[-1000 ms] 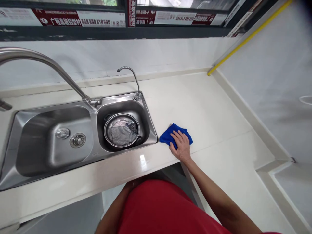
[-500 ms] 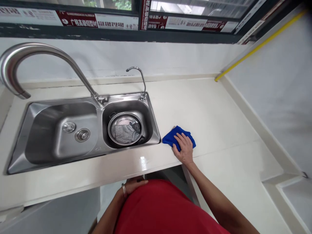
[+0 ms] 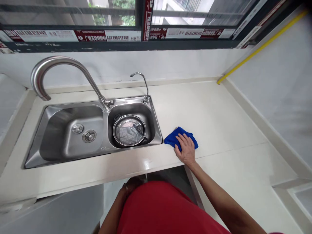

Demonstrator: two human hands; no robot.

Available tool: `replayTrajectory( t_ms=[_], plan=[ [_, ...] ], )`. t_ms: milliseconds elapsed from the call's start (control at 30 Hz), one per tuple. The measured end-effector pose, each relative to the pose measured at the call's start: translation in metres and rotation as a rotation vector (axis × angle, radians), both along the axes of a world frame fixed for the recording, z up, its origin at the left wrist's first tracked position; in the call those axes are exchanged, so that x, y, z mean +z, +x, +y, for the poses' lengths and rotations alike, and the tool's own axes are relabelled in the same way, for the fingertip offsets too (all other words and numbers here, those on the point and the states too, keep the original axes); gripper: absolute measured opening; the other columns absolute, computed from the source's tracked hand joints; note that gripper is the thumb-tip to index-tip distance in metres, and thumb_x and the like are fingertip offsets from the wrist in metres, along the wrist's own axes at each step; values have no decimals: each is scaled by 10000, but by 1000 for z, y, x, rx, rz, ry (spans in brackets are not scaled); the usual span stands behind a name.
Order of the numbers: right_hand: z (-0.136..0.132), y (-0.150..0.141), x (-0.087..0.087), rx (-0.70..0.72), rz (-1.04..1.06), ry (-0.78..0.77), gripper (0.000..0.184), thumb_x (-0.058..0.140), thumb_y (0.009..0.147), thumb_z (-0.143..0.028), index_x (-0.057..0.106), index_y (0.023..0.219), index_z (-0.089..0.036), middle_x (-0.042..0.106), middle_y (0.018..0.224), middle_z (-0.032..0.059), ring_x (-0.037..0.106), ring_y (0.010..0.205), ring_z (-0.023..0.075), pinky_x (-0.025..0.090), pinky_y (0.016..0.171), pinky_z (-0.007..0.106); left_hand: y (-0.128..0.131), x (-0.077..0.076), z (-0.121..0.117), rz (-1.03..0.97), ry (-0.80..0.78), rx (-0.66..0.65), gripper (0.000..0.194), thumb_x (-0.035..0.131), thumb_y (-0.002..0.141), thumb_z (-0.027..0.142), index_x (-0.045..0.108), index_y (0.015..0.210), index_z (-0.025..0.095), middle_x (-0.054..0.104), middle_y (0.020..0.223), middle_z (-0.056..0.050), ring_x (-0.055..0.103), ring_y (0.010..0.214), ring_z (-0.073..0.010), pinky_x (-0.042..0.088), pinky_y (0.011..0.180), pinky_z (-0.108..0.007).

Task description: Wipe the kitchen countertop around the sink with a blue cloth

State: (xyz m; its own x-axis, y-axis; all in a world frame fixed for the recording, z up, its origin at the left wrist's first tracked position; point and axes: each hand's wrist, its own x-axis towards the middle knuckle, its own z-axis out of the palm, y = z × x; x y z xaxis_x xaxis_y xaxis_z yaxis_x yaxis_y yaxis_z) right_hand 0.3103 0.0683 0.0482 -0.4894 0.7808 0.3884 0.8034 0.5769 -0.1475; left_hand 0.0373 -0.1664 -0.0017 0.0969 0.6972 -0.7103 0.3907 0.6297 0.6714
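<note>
Blue cloth (image 3: 173, 139) lies bunched under my right hand (image 3: 186, 150), flat on the cream stone table (image 3: 219, 130), just beside the right rim of the stainless steel double sink (image 3: 102, 150) and not touching it. My right fingers (image 3: 183, 142) are slightly spread and press down on top of the cloth, holding it against the surface without pinching it, and blue shows past them on both sides. My bare right forearm (image 3: 219, 195) runs in from the lower right, over the table's corner. My left hand (image 3: 130, 185) is down by the table's front edge, mostly hidden behind my red shirt (image 3: 165, 208), so I cannot tell how its fingers stand or whether they hold anything. In the smaller sink bowl sits a round steel strainer (image 3: 129, 130), with something crumpled and grey inside it. The larger bowl is bare steel around its drain (image 3: 89, 136). A tall gooseneck faucet (image 3: 56, 60) rises from the sink's back edge, and a thin, smaller spout (image 3: 143, 81) stands to its right. Behind them is a white wall panel (image 3: 146, 63), then a dark window frame (image 3: 122, 45) with red-and-white printed strips along it. A yellow strip (image 3: 263, 45) runs up the right-hand corner.
</note>
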Motion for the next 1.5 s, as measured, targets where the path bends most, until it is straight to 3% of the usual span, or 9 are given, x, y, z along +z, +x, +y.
replayTrajectory(
  t_ms=[133,333,433,600,700,867,1033,1200,1500],
  plan=[
    [0,-1,-1,1,28,5,491,522,913,-309,518,1394,-210,563,1456,72,390,1441,244,273,1219,466,-15,17,-26,47,-49,31,439,495,847,502,705,1106,217,737,1161,-128,641,1178,-296,475,1035,-408],
    [0,3,-4,20,83,-42,488,504,928,-343,513,1403,-233,555,1465,63,394,1435,253,278,1205,481,-10,84,-54,-201,117,207,599,347,937,605,511,1405,267,513,1522,-46,478,1390,-197,342,1216,-363],
    [11,7,0,11,123,-113,419,458,948,-354,578,1340,-268,603,1409,44,474,1364,252,340,1152,473,-1,98,-52,-291,176,162,610,365,927,638,512,1423,315,429,1584,-2,361,1479,-208,212,1285,-413],
    [40,4,11,-5,-32,-72,462,450,943,-338,543,1388,-256,582,1435,49,462,1357,260,342,1142,477,-22,93,-70,-63,155,300,615,425,858,724,714,1173,282,712,1274,-62,658,1175,-263,503,1095,-433],
    [45,-5,11,33,-179,-22,518,430,945,-322,473,1453,-230,430,1571,57,284,1485,289,228,1210,534,-62,99,-83,54,225,618,667,482,773,792,749,1003,226,787,1035,-83,734,932,-267,594,943,-417],
    [31,-2,8,-15,-206,-29,529,421,952,-314,444,1474,-227,407,1585,56,275,1490,291,233,1208,544,-125,108,-69,611,446,1146,616,438,840,705,701,1069,197,776,933,-76,710,932,-253,532,1019,-469],
    [19,49,3,-19,-210,-31,539,431,950,-312,432,1484,-239,401,1588,63,311,1477,292,278,1191,537,-146,85,-46,744,345,1019,474,420,875,560,702,1079,239,773,964,-38,680,955,-210,515,947,-368],
    [5,89,-6,-133,-171,-7,575,410,949,-330,389,1515,-233,380,1596,105,315,1476,339,294,1160,594,-138,72,-40,788,369,1107,489,382,909,559,683,1120,236,764,935,-31,652,952,-189,481,919,-326],
    [2,27,-12,-98,-98,1,660,413,921,-351,299,1560,-228,364,1594,155,236,1488,439,245,1097,724,-128,77,-31,918,295,1131,404,416,907,471,722,1024,235,732,846,-27,607,835,-180,440,798,-303]
  ],
)
